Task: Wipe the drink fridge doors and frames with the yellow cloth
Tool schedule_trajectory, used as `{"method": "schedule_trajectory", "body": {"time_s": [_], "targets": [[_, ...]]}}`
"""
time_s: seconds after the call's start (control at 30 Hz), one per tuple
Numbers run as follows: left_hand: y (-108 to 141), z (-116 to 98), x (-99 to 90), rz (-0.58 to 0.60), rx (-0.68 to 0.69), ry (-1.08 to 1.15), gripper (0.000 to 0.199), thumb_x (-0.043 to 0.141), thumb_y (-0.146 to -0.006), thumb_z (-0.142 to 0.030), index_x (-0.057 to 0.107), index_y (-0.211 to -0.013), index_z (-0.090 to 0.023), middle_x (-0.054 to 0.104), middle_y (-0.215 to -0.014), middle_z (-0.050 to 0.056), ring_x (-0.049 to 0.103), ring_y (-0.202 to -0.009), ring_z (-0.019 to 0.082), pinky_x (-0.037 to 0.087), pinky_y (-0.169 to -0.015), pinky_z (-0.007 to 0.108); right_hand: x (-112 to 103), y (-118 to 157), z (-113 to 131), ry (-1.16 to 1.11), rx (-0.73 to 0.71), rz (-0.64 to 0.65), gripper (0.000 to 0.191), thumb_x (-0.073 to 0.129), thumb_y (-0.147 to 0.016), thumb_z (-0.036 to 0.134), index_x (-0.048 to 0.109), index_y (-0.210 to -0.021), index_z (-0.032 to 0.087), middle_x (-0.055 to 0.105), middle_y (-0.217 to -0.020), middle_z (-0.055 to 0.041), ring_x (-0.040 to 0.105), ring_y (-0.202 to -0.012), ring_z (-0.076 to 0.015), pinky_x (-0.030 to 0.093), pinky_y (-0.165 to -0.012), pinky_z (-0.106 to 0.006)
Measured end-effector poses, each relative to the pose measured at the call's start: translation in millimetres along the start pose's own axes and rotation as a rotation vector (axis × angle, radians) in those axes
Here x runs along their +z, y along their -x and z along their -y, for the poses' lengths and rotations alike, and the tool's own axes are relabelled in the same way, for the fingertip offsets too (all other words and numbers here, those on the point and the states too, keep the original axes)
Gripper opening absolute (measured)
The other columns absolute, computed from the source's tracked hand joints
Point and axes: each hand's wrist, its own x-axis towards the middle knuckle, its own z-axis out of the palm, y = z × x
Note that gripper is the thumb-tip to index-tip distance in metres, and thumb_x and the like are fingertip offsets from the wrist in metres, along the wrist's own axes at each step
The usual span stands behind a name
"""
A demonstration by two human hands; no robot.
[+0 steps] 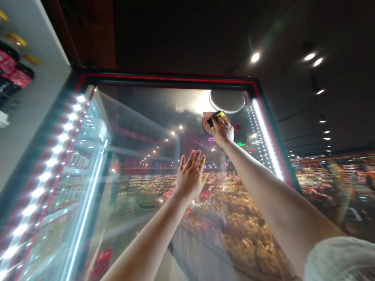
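Note:
A large glass pane (137,113) in a dark frame with a red line fills the middle. High up near its top right, my right hand (225,130) is closed around a small black-and-yellow block (217,116), perhaps a sponge or scraper, pressed at the glass. A pinkish rounded patch (206,121) shows behind that block; whether it is a sticker or part of the held thing I cannot tell. Lower and left, my left hand (190,177) is open, fingers stretched upward, palm towards the pane. Whether it touches the glass is unclear.
Bright light strips run down the left side (52,162) and right side (267,140) of the frame. A round white-rimmed disc (227,101) shows at the pane's upper right. Dark bottle-like items (14,68) are at far left. Blurred shop displays show through or reflect in the glass.

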Motion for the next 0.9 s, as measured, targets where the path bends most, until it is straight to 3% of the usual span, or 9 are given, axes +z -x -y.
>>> {"method": "schedule_trajectory", "body": {"time_s": [0.1,0.2,0.33,0.43,0.5,0.57,0.67,0.77,0.9], "targets": [[14.1,18.0,2.6,-0.001,-0.015,-0.017,0.066,0.047,-0.101,-0.032,0.027,-0.164,-0.023,0.025,-0.171,0.008,0.018,-0.16,0.026,0.018,-0.131,0.054,16.4,38.3,30.1,-0.028,-0.243,0.062,0.052,0.046,-0.101,0.028,0.05,-0.153,0.029,0.054,-0.156,-0.0074,0.041,-0.148,-0.0286,0.045,-0.113,-0.048],[26.4,34.8,2.1,0.02,-0.009,-0.036,0.063,0.046,-0.102,-0.031,0.031,-0.162,-0.021,0.027,-0.17,0.008,0.018,-0.16,0.025,0.018,-0.13,0.054,22.2,72.8,11.6,-0.037,-0.384,0.119,0.054,0.045,-0.1,0.024,0.051,-0.153,0.032,0.054,-0.156,-0.0041,0.04,-0.149,-0.0235,0.042,-0.117,-0.042],[42.8,58.8,1.3,0.069,0.02,-0.068,0.062,0.047,-0.101,-0.028,0.034,-0.161,-0.018,0.026,-0.17,0.009,0.018,-0.16,0.025,0.019,-0.13,0.054,34.0,61.9,-20.4,-0.033,-0.024,0.049,0.057,0.046,-0.096,0.02,0.051,-0.153,0.027,0.054,-0.156,-0.0092,0.043,-0.147,-0.0296,0.046,-0.113,-0.05],[53.1,74.3,9.0,0.072,0.019,-0.09,0.065,0.05,-0.099,-0.027,0.033,-0.161,-0.019,0.027,-0.169,0.01,0.02,-0.159,0.026,0.022,-0.129,0.055,51.9,34.3,2.8,-0.061,0.189,0.023,0.059,0.046,-0.096,0.021,0.048,-0.155,0.024,0.05,-0.158,-0.0131,0.037,-0.15,-0.0344,0.046,-0.111,-0.056],[58.4,81.3,17.9,0.074,0.007,-0.099,0.067,0.052,-0.099,-0.029,0.031,-0.162,-0.021,0.029,-0.169,0.01,0.022,-0.158,0.027,0.025,-0.128,0.056,63.6,29.2,31.5,-0.065,0.133,0.047,0.058,0.046,-0.098,0.024,0.046,-0.156,0.024,0.047,-0.161,-0.0132,0.034,-0.153,-0.0342,0.044,-0.112,-0.056],[61.9,85.7,27.0,0.083,-0.001,-0.108,0.069,0.053,-0.099,-0.031,0.029,-0.163,-0.023,0.029,-0.168,0.009,0.022,-0.158,0.027,0.026,-0.128,0.057,73.2,38.8,51.6,-0.068,-0.051,0.075,0.056,0.044,-0.1,0.026,0.045,-0.157,0.026,0.048,-0.161,-0.0106,0.033,-0.153,-0.0309,0.042,-0.116,-0.053],[64.0,89.0,38.0,0.096,-0.012,-0.111,0.069,0.053,-0.099,-0.03,0.029,-0.163,-0.024,0.025,-0.169,0.008,0.021,-0.158,0.027,0.024,-0.128,0.056,84.5,60.9,45.1,-0.09,-0.247,0.085,0.055,0.042,-0.101,0.025,0.046,-0.156,0.031,0.051,-0.159,-0.006,0.038,-0.151,-0.0272,0.044,-0.116,-0.049],[63.8,91.9,46.9,0.113,-0.037,-0.108,0.069,0.053,-0.099,-0.029,0.029,-0.163,-0.024,0.023,-0.17,0.007,0.019,-0.158,0.026,0.023,-0.129,0.056,97.8,59.2,12.0,-0.11,-0.064,0.011,0.055,0.045,-0.099,0.024,0.049,-0.154,0.03,0.052,-0.158,-0.0069,0.044,-0.146,-0.0309,0.048,-0.11,-0.053],[63.7,99.1,60.6,0.127,-0.045,-0.144,0.067,0.053,-0.1,-0.029,0.028,-0.163,-0.024,0.023,-0.169,0.006,0.019,-0.158,0.025,0.021,-0.13,0.054,123.7,14.6,-0.9,-0.142,0.209,-0.007,0.057,0.049,-0.096,0.025,0.051,-0.153,0.025,0.051,-0.158,-0.0107,0.042,-0.146,-0.0361,0.048,-0.109,-0.056]]}}
